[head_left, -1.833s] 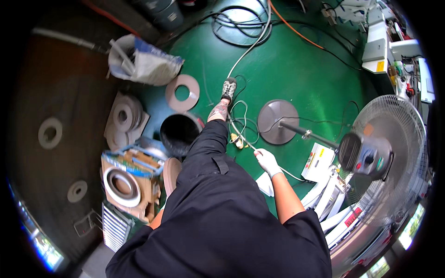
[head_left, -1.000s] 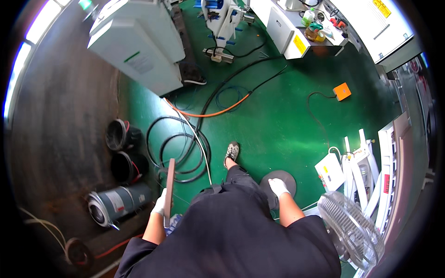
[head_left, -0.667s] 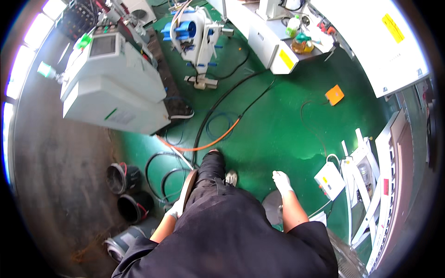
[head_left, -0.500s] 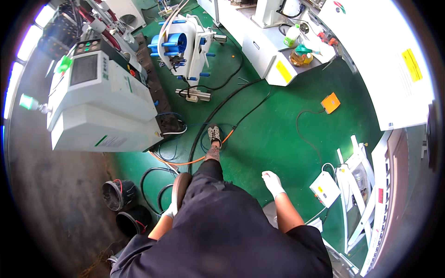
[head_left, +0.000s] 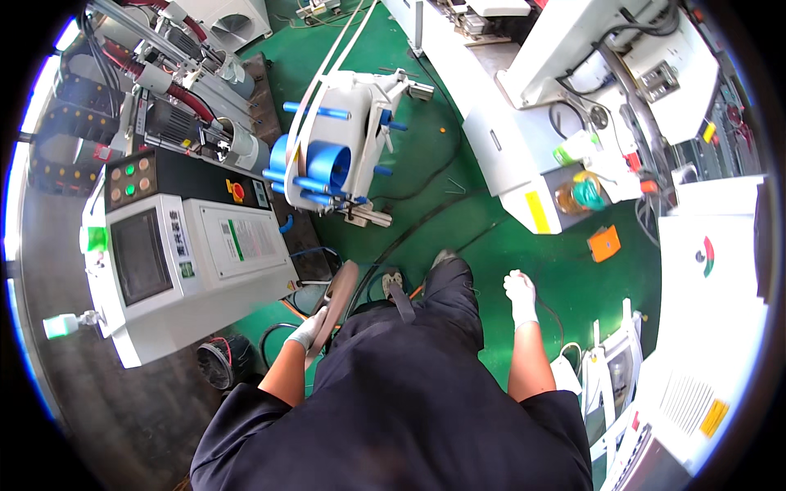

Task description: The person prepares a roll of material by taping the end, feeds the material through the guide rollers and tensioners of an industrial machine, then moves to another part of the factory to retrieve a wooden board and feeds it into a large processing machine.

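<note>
Left hand: gloved, your left hand [head_left: 308,330] is at your left side, its fingers grasping the roll.
Roll: brown and flat-edged, the roll [head_left: 344,290] stands tilted beside your left thigh, its upper end leaning away from you.
Right hand: gloved, your right hand [head_left: 521,296] hangs over the green floor [head_left: 491,331], well apart from the roll; the fingers curl inward, but you cannot tell how tightly.
Reel stand: ahead of you, the white stand [head_left: 358,102] bears a blue reel [head_left: 329,165], with pale strips [head_left: 332,61] running up from it.
Control cabinet: to your left, the cabinet [head_left: 168,307] has a dark screen [head_left: 141,252].
Bucket: black, the bucket [head_left: 214,364] is near the cabinet's lower edge.
Desk: ahead to your right, the desk [head_left: 493,135] carries an amber bottle [head_left: 571,198].
Orange box: the box [head_left: 604,244] lies on the floor near the desk.
</note>
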The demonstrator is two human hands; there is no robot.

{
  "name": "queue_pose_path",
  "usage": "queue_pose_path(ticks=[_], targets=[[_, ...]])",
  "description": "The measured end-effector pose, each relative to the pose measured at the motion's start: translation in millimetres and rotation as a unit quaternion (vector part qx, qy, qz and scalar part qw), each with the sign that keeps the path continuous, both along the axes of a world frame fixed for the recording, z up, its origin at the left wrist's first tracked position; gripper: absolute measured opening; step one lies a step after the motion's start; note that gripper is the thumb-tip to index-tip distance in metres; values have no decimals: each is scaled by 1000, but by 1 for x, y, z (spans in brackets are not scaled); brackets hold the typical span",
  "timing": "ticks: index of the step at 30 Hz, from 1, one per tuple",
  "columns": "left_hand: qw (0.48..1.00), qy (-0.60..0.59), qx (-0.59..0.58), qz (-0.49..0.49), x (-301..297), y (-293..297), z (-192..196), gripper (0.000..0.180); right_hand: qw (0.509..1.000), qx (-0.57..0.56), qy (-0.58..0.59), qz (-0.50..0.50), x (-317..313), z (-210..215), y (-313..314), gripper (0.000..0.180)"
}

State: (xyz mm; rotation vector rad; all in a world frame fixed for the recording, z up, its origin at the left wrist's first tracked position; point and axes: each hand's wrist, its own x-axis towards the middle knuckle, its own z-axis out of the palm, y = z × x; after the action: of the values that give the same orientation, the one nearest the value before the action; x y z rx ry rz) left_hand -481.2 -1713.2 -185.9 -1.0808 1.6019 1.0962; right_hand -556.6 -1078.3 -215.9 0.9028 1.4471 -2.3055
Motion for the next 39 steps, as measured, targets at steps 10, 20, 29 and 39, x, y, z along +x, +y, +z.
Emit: queue_pose_path(ticks=[10,20,29,39], targets=[[929,198,95,-297,-266,166,146,77,740,445,-36,503,-238,19,-28,34],[857,268,194,-396,-535,333,218,89,998,57,-22,13,-409,116,0,58],[848,134,445,-255,-640,452,188,55,955,126,211,-165,-470,237,-25,82],[863,117,404,-281,-674,490,198,88,928,306,92,-194,-509,186,-22,103]])
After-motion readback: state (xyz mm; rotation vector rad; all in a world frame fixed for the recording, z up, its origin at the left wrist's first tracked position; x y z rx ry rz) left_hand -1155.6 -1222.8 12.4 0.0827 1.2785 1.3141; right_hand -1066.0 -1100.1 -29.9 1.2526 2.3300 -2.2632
